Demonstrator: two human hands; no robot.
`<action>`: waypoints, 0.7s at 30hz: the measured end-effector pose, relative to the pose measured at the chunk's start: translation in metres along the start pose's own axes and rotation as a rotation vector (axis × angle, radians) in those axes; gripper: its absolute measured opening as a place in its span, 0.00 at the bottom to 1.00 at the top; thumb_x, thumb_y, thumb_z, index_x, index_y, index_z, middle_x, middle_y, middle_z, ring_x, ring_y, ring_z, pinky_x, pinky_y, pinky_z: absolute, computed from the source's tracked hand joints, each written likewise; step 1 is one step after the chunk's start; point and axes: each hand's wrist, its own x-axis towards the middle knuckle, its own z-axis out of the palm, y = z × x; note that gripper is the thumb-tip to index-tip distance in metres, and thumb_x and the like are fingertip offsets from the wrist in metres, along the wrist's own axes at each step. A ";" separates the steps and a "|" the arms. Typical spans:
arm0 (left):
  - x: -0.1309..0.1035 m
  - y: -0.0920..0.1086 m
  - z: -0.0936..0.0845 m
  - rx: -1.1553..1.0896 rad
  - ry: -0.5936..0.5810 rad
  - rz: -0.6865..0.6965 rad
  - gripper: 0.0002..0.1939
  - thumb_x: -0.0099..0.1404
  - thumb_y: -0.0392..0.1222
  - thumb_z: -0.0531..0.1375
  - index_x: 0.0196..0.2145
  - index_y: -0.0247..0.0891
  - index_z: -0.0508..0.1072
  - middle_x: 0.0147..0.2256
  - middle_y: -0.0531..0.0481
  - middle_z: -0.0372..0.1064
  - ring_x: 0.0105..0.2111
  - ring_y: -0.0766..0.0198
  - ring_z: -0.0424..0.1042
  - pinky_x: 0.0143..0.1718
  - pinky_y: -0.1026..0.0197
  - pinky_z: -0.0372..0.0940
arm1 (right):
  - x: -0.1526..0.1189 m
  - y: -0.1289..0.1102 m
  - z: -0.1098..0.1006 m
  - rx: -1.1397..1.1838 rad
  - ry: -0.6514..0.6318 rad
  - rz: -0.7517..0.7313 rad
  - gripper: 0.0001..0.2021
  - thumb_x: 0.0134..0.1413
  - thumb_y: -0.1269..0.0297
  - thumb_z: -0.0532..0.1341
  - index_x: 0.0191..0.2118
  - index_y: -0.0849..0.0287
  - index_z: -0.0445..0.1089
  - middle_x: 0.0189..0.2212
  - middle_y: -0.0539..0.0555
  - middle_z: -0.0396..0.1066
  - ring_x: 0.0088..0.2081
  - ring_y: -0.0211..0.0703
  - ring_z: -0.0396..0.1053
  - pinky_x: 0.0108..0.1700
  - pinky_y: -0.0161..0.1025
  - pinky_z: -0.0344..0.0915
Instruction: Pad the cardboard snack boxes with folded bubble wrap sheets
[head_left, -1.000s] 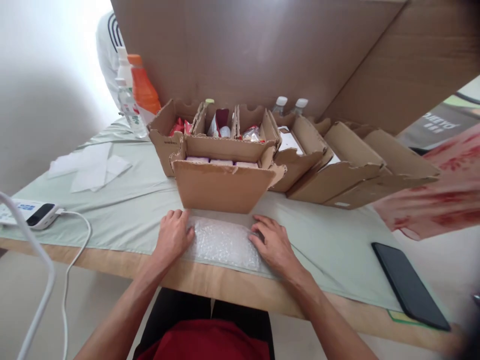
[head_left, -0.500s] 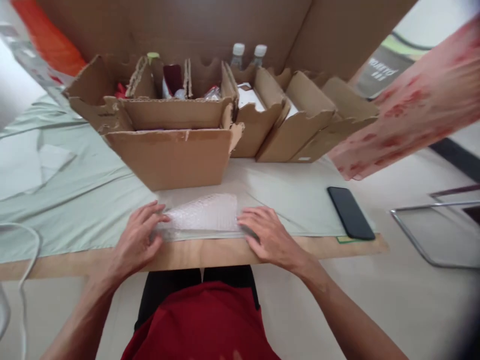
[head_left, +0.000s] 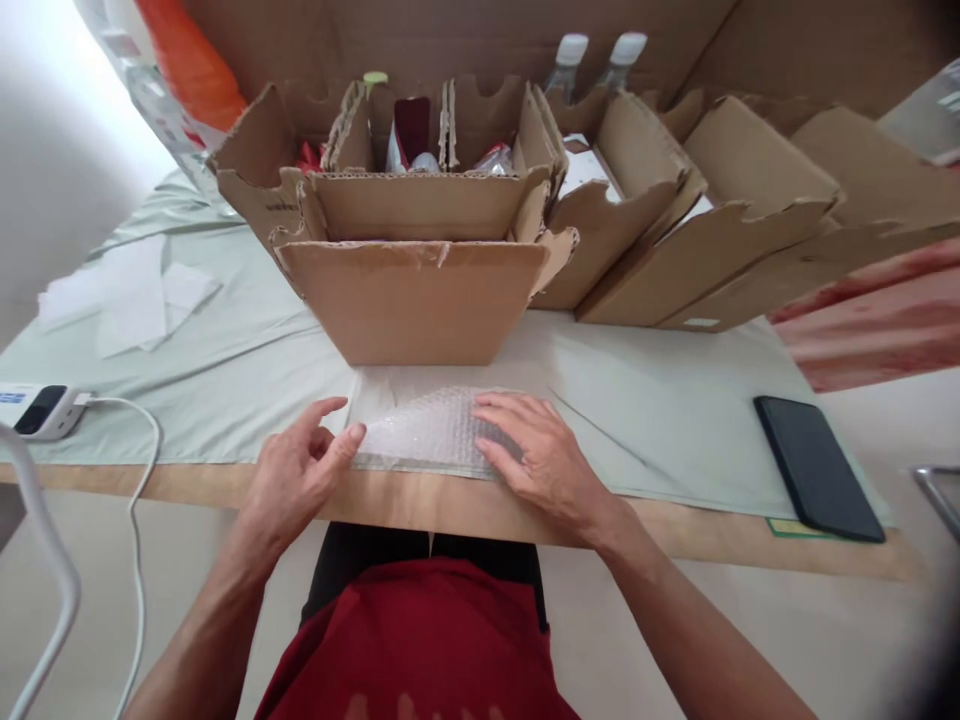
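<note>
A piece of clear bubble wrap (head_left: 424, 428) lies flat at the front of the cloth-covered table, between my hands. My left hand (head_left: 304, 465) is at its left end, thumb and forefinger apart; the thumb tip is close to the wrap's edge, and I cannot tell if it touches. My right hand (head_left: 541, 460) rests on the right end with its fingers stretched over the wrap. Neither hand grips anything. Just behind the wrap stands an open cardboard box (head_left: 420, 305).
More cardboard bins (head_left: 622, 225) with packets and papers stand behind. Two capped bottles (head_left: 619, 62) rise at the back. A black phone (head_left: 817, 468) lies at right. White paper sheets (head_left: 135, 295), a white charging device (head_left: 45, 410) and its cable (head_left: 142, 500) are at left.
The view has turned left, bringing the charging device into sight. My left thumb and forefinger have spread off the wrap's left end. My right hand has moved further onto the wrap.
</note>
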 end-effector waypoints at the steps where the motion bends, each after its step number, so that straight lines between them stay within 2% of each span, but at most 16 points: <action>1: -0.002 -0.001 0.001 -0.045 -0.075 -0.044 0.31 0.68 0.64 0.57 0.58 0.40 0.72 0.22 0.55 0.75 0.22 0.59 0.75 0.30 0.56 0.71 | -0.003 0.005 0.005 -0.003 -0.019 0.016 0.13 0.68 0.64 0.58 0.53 0.54 0.74 0.57 0.58 0.76 0.58 0.54 0.73 0.57 0.56 0.68; 3: -0.006 -0.002 0.005 -0.109 -0.182 -0.085 0.34 0.67 0.63 0.58 0.62 0.39 0.70 0.22 0.55 0.76 0.22 0.58 0.76 0.29 0.56 0.72 | -0.012 0.015 0.013 -0.011 -0.031 0.042 0.14 0.69 0.63 0.57 0.54 0.54 0.74 0.58 0.59 0.75 0.59 0.55 0.72 0.58 0.58 0.68; 5: -0.010 0.000 0.011 -0.167 -0.201 -0.079 0.33 0.66 0.61 0.60 0.62 0.39 0.70 0.28 0.51 0.80 0.24 0.58 0.78 0.29 0.56 0.73 | -0.020 0.022 0.020 -0.011 -0.009 0.039 0.13 0.69 0.64 0.56 0.52 0.55 0.75 0.58 0.60 0.75 0.60 0.55 0.72 0.58 0.58 0.68; 7: -0.014 0.004 0.019 -0.227 -0.120 -0.051 0.30 0.66 0.58 0.61 0.59 0.38 0.72 0.35 0.47 0.82 0.28 0.58 0.80 0.29 0.57 0.74 | -0.025 0.026 0.024 -0.003 0.029 0.022 0.12 0.69 0.67 0.56 0.50 0.56 0.76 0.57 0.60 0.75 0.60 0.54 0.72 0.58 0.58 0.68; 9: -0.018 0.009 0.028 -0.248 0.011 0.001 0.25 0.66 0.54 0.61 0.56 0.38 0.75 0.36 0.46 0.81 0.30 0.59 0.80 0.28 0.60 0.73 | -0.027 0.026 0.026 0.006 0.069 0.007 0.11 0.68 0.69 0.56 0.48 0.56 0.76 0.56 0.61 0.77 0.60 0.53 0.72 0.58 0.57 0.69; 12: -0.025 0.017 0.036 -0.172 0.242 0.221 0.16 0.68 0.47 0.61 0.51 0.41 0.77 0.40 0.46 0.81 0.33 0.61 0.79 0.32 0.60 0.74 | -0.028 0.025 0.029 0.020 0.102 0.000 0.11 0.68 0.70 0.57 0.46 0.56 0.76 0.55 0.61 0.77 0.60 0.53 0.73 0.58 0.57 0.69; 14: -0.028 0.017 0.035 -0.093 0.342 0.355 0.12 0.69 0.43 0.61 0.47 0.41 0.78 0.46 0.45 0.79 0.37 0.61 0.79 0.36 0.59 0.75 | -0.029 0.026 0.029 0.022 0.107 -0.003 0.11 0.67 0.70 0.57 0.46 0.55 0.76 0.55 0.60 0.77 0.60 0.53 0.73 0.58 0.57 0.69; 15: -0.028 0.015 0.032 -0.057 0.371 0.367 0.10 0.69 0.43 0.61 0.46 0.41 0.79 0.47 0.44 0.78 0.40 0.60 0.78 0.36 0.59 0.75 | -0.030 0.027 0.028 0.021 0.106 -0.006 0.11 0.67 0.71 0.57 0.46 0.55 0.76 0.54 0.60 0.78 0.60 0.53 0.73 0.58 0.57 0.69; 17: -0.029 0.009 0.025 -0.002 0.422 0.297 0.09 0.69 0.42 0.61 0.44 0.40 0.78 0.45 0.44 0.76 0.41 0.58 0.77 0.31 0.61 0.73 | -0.031 0.028 0.026 0.022 0.097 -0.019 0.11 0.67 0.71 0.57 0.46 0.55 0.76 0.54 0.59 0.78 0.60 0.53 0.72 0.58 0.56 0.69; 19: -0.028 0.005 0.020 0.031 0.488 0.256 0.08 0.70 0.41 0.60 0.44 0.40 0.78 0.43 0.45 0.75 0.42 0.57 0.76 0.31 0.60 0.73 | -0.031 0.027 0.022 0.014 0.079 -0.028 0.11 0.67 0.71 0.57 0.45 0.56 0.76 0.54 0.59 0.78 0.60 0.54 0.72 0.59 0.57 0.69; 21: -0.023 0.007 0.021 0.057 0.497 0.364 0.08 0.71 0.38 0.59 0.44 0.41 0.78 0.43 0.46 0.74 0.44 0.57 0.76 0.39 0.57 0.74 | -0.024 0.020 0.019 -0.014 0.078 -0.031 0.11 0.67 0.71 0.57 0.46 0.56 0.76 0.55 0.59 0.78 0.61 0.55 0.71 0.59 0.57 0.68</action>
